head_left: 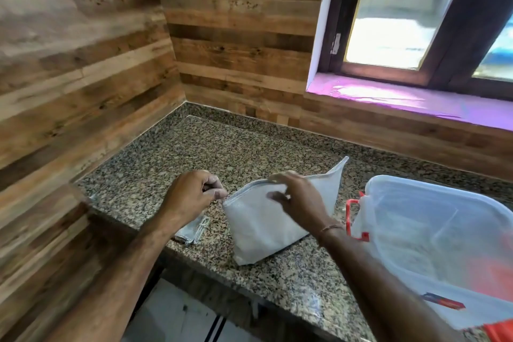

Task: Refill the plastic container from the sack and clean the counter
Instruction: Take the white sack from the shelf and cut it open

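Note:
A small white woven sack (263, 228) stands on the granite counter (194, 153), its stitched top edge running up to the right. My left hand (191, 194) pinches the left corner of that top edge. My right hand (299, 197) holds the top edge near its middle, fingers curled over it. A clear plastic container (433, 239) with red clips stands open to the right of the sack, close to my right forearm.
A small folded grey cloth with string (194, 229) lies on the counter under my left wrist. Wood-panelled walls close the corner on the left and behind. A window with a purple sill (416, 100) is at the back right. The counter's front edge runs below the sack.

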